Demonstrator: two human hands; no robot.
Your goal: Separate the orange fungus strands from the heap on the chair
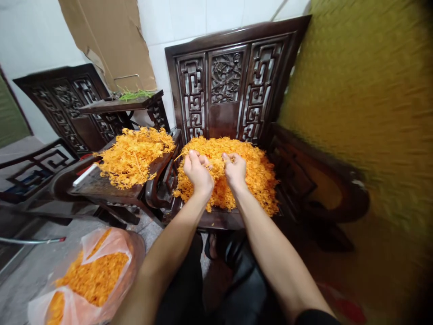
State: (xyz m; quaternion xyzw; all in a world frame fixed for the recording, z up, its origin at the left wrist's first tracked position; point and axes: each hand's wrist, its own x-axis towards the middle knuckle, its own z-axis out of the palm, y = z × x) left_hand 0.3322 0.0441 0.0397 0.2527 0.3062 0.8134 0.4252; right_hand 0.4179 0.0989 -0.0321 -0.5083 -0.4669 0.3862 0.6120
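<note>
My left hand (pixel 199 172) is closed round an orange plastic sprig, whose thin stem (pixel 181 155) pokes out to the left of the fist. A short way to the right, my right hand (pixel 234 170) is pinched, fingertips together, over the same orange stuff. What it grips is too small to make out. Beneath both hands lies a big heap of frilly orange sprigs (pixel 259 176) on the seat of a dark carved wooden chair (pixel 226 106).
Left of the chair, another orange pile (pixel 133 155) lies on a small dark table (pixel 104 192). On the floor stands a clear plastic bag (pixel 72 300) of orange pieces. Green sprigs (pixel 135 95) rest on a wooden stand behind. A yellow-green textured surface (pixel 355 99) borders the right.
</note>
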